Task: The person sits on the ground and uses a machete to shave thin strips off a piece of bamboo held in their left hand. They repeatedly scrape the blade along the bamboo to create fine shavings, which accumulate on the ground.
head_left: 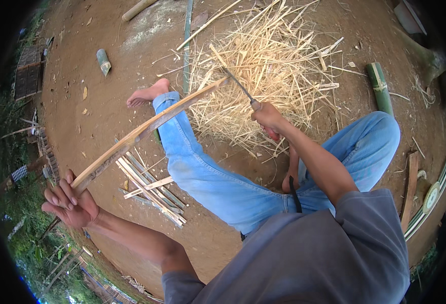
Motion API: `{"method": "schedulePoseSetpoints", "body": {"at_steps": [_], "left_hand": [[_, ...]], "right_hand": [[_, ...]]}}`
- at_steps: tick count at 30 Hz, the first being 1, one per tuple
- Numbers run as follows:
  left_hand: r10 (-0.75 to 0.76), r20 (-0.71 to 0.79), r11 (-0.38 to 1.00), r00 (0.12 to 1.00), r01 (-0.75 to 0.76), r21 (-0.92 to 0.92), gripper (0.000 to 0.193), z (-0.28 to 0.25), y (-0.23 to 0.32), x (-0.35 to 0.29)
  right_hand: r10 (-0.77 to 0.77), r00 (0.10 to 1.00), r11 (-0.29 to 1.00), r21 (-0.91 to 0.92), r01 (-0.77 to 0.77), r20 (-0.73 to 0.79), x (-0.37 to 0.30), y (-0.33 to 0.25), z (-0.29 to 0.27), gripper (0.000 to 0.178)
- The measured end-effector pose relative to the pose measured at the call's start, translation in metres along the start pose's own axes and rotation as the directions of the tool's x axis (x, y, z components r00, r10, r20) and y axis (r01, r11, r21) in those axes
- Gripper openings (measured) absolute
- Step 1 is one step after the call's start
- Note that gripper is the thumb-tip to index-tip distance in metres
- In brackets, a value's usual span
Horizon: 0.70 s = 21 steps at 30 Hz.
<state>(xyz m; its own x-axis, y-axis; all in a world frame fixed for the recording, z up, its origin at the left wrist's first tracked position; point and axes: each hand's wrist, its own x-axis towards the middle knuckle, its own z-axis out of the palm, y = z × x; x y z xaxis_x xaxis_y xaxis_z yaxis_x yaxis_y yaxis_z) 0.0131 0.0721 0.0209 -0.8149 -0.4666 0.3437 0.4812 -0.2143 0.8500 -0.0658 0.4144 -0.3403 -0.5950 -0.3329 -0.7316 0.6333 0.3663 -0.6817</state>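
Note:
A long bamboo strip point(147, 127) slants from the lower left up to the shavings, crossing above my outstretched left leg. My left hand point(72, 202) grips its near end, fingers curled and palm turned up. At its far end lies the thin dark blade of a knife point(242, 87). My right hand point(269, 119) is closed around the knife's handle, which shows red below the fist. Beyond the blade a pale sliver point(217, 54) sticks up; I cannot tell whether it is still joined to the strip.
A large heap of bamboo shavings point(284, 66) covers the ground ahead. Split strips point(149, 187) lie left of my leg. Green bamboo pieces point(380, 88) lie at right and a short one point(103, 62) at far left. A wooden slat point(409, 190) and a round dial point(431, 197) are at right.

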Motion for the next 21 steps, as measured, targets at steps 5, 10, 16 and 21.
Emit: {"method": "schedulePoseSetpoints", "body": {"at_steps": [5, 10, 16, 21], "left_hand": [[0.013, -0.025, 0.994, 1.000, -0.016, -0.110, 0.039, 0.000, -0.003, -0.028], [0.167, -0.224, 0.980, 0.960, -0.136, 0.145, 0.041, 0.038, 0.007, -0.055], [0.293, -0.378, 0.945, 0.878, -0.207, 0.252, 0.038, 0.056, -0.009, -0.065], [0.332, -0.436, 0.929, 0.836, -0.209, 0.305, 0.039, 0.060, 0.000, -0.068]], "right_hand": [[-0.192, 0.981, 0.973, -0.133, 0.189, -0.005, -0.070, -0.034, 0.038, 0.017], [-0.651, 0.749, 0.713, -0.237, 0.660, 0.125, -0.170, -0.071, 0.083, 0.022], [-0.398, 0.917, 0.889, -0.234, 0.393, 0.027, -0.112, -0.039, 0.056, 0.017], [-0.647, 0.745, 0.683, -0.309, 0.661, 0.163, -0.145, -0.046, 0.076, 0.016]]}}
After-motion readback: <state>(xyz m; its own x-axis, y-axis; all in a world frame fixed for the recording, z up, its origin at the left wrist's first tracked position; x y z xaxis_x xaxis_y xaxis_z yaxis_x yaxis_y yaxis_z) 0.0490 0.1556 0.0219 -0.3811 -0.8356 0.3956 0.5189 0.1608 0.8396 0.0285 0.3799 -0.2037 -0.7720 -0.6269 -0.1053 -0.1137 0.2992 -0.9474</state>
